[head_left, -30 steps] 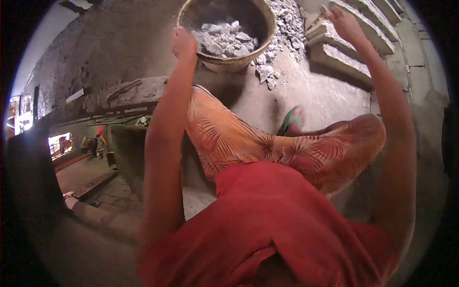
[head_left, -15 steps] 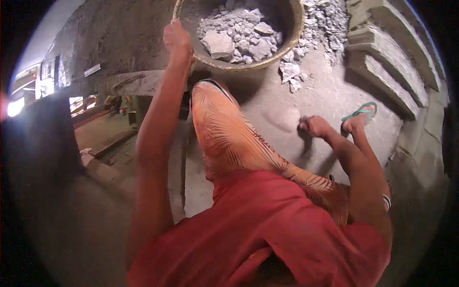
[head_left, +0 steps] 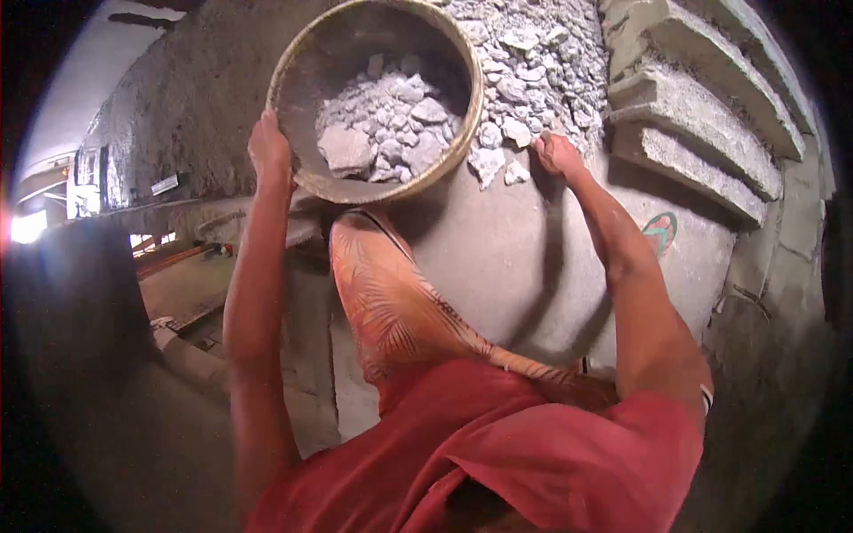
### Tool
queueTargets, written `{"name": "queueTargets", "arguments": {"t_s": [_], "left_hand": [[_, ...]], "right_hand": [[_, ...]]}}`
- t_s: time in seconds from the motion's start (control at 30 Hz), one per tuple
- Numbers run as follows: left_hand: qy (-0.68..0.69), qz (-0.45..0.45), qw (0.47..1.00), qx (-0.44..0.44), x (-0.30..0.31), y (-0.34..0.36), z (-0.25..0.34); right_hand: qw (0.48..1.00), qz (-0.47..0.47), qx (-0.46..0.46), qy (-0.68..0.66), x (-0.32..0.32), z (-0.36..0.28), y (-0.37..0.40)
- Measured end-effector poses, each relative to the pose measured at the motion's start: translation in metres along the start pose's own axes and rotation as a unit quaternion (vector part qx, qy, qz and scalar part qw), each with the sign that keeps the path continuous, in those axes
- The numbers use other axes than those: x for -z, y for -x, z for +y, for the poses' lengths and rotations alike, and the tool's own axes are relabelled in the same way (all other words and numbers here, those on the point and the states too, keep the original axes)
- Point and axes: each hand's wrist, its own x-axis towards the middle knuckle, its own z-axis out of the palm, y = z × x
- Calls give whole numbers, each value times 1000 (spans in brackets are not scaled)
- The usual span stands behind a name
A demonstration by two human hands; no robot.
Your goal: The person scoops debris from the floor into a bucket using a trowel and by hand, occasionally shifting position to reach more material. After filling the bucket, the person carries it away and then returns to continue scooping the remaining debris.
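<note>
My left hand [head_left: 270, 151] is wrapped over the left rim of a round tub [head_left: 293, 84], which is tilted so its mouth faces me. Broken grey stones [head_left: 391, 120] lie inside, with one larger flat chunk among them. My right hand [head_left: 557, 154] is closed, low over the floor at the near edge of a heap of rubble [head_left: 533, 71]. Whatever its fingers hold, if anything, is hidden. Loose stones [head_left: 487, 164] lie just left of that hand.
Thick stone slabs [head_left: 702, 115] are stacked on the right. A green flip-flop [head_left: 660, 233] is on the floor beside my right forearm. My knee, in orange patterned cloth [head_left: 382, 284], is just below the tub. A rough wall [head_left: 187, 115] rises on the left.
My right hand has moved forward from the bare floor to the rubble's edge. In view, the tub has shifted left and down, with my left hand still on its rim.
</note>
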Motion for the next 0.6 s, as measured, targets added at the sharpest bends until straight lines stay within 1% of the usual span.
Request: {"name": "queueTargets", "arguments": {"t_s": [0.03, 0.07, 0.17, 0.2, 0.3, 0.33, 0.37, 0.4, 0.47, 0.5, 0.53, 0.6], "left_hand": [[-6, -7, 1000, 30, 0, -2, -2], [-6, 0, 1000, 20, 0, -4, -3], [34, 6, 999, 4, -1, 3, 2], [33, 2, 999, 8, 0, 2, 2], [45, 0, 999, 12, -2, -2, -4], [54, -2, 998, 13, 0, 0, 2], [101, 11, 995, 10, 0, 6, 7], [106, 10, 994, 13, 3, 7, 11], [119, -14, 990, 70, 2, 10, 15], [130, -18, 989, 71, 0, 8, 12], [122, -16, 991, 60, -2, 4, 5], [123, -17, 991, 50, -6, 4, -1]], "right_hand": [[1000, -2, -6, 18, 3, -6, -12], [1000, 9, -3, 13, 4, -13, -22], [999, 21, -30, 19, -6, -13, -40], [999, 32, -12, 4, -2, -21, -38], [998, 68, -6, -3, -10, -18, -40], [997, 77, -4, 1, -8, -20, -37], [996, 84, -4, 6, -5, -21, -34], [996, 84, -5, 12, 4, -26, -30], [990, 126, 59, 40, 30, -36, -17], [992, 123, 18, 34, 43, -39, -16], [990, 132, 9, 38, 58, -43, -15], [987, 132, 17, 94, 94, -51, -7]]}}
